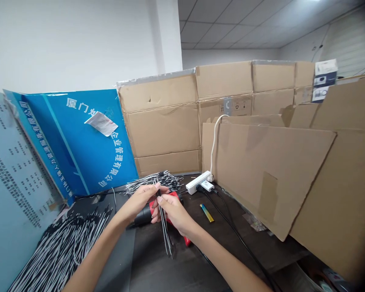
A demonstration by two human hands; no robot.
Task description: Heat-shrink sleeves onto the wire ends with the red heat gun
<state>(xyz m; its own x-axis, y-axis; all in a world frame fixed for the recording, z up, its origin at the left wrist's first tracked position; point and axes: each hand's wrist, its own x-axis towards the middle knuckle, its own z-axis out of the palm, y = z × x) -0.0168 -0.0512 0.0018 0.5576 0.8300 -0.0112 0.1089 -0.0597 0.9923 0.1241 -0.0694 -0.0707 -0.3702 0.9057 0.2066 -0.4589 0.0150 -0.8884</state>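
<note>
Both my hands meet above the dark table, closed around a few thin white wires (165, 232) with dark upper parts. My left hand (146, 194) pinches them near the top. Just below and to the right, my right hand (174, 210) grips the same wires, whose pale ends hang down towards the table. Behind my fingers lies a red and black tool that looks like a heat gun (143, 215), partly covered by my hands. A pile of black and white wires (167, 178) spreads out beyond it.
A large heap of wires (63, 247) covers the left side. To the right are a white power strip (198, 182) with plugged-in cables and a yellow-blue lighter-like object (207, 213). Cardboard panels (167, 132) and a blue board (79, 150) wall the table.
</note>
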